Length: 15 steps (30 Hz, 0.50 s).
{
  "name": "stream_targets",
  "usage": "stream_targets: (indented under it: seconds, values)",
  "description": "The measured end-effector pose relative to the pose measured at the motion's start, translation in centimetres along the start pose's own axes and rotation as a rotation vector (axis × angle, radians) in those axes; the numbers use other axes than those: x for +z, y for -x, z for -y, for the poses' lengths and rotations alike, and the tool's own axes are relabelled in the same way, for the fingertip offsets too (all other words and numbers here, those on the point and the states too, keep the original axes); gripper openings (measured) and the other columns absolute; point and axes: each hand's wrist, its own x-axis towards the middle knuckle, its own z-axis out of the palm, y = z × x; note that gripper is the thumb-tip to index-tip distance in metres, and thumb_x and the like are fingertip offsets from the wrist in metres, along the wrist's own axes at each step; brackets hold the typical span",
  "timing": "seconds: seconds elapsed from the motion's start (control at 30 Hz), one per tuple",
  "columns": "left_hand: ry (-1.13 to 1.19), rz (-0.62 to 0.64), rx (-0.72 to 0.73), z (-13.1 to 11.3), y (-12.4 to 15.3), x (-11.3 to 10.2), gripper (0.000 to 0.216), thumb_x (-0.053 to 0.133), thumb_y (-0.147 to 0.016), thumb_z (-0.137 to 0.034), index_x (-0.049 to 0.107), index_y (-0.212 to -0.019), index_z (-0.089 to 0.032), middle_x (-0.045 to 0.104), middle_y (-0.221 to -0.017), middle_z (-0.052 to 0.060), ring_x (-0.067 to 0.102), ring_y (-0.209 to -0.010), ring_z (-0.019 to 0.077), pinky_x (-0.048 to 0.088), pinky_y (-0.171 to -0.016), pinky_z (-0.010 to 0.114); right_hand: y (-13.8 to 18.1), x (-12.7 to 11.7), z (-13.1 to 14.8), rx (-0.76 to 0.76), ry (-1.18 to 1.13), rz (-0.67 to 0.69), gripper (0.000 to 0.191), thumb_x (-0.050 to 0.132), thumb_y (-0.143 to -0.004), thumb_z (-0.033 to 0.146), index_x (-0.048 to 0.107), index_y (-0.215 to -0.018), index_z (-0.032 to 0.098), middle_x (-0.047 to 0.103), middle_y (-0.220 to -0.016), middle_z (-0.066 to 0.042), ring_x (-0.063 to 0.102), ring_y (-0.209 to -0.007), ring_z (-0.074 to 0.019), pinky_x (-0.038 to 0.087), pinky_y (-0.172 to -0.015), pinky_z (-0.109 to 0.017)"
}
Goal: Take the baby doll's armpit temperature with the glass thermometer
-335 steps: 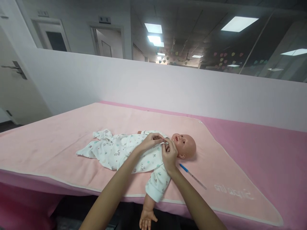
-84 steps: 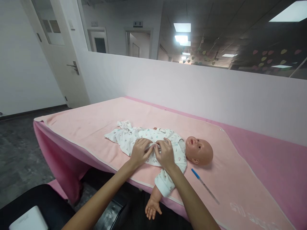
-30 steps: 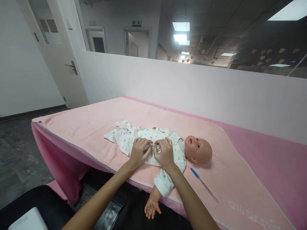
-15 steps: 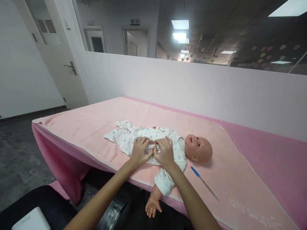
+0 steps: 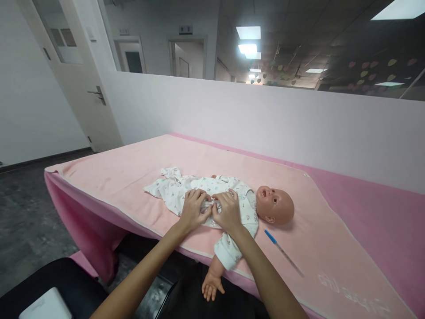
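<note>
White garment (image 5: 199,183), sprinkled with tiny grey and coloured prints, on doll (image 5: 276,206) lying on its back under grip. Front rumpled into pale fold between hands; round snap (image 5: 243,197) just right of grip, near neck. Left hand (image 5: 193,207) and right hand (image 5: 228,209) side by side, both grips pinched on garment's front. Doll's bare head right of grip, blue-capped pen (image 5: 283,253) farther right and nearer. Peach blanket (image 5: 116,177) beneath, over pink-covered desk (image 5: 375,190).
</note>
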Motion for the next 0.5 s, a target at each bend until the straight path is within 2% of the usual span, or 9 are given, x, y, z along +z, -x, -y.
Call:
stream_targets:
  seconds: [0.17, 0.5]
  values:
    - [0.017, 0.024, 0.047, 0.23, 0.1, 0.01, 0.009, 0.047, -0.073, -0.023, 0.051, -0.081, -0.02, 0.052, -0.088, 0.004, 0.047, -0.086, 0.0207, 0.032, -0.083, 0.038, 0.07, -0.03, 0.02, -0.006, 0.028, 0.002, 0.016, 0.047, -0.071, 0.011, 0.054, -0.082, 0.02, 0.06, -0.078, -0.001, 0.052, -0.082, -0.0157, 0.025, -0.099, -0.038]
    - [-0.016, 0.033, 0.038, 0.06, -0.02, -0.09, 0.017, 0.048, -0.072, -0.026, 0.052, -0.087, -0.019, 0.053, -0.098, 0.007, 0.047, -0.091, 0.0231, 0.033, -0.084, 0.04, 0.04, -0.11, 0.15, -0.03, -0.011, -0.017, 0.02, 0.045, -0.07, 0.007, 0.054, -0.081, 0.02, 0.06, -0.077, 0.0, 0.053, -0.078, -0.0146, 0.026, -0.098, -0.038]
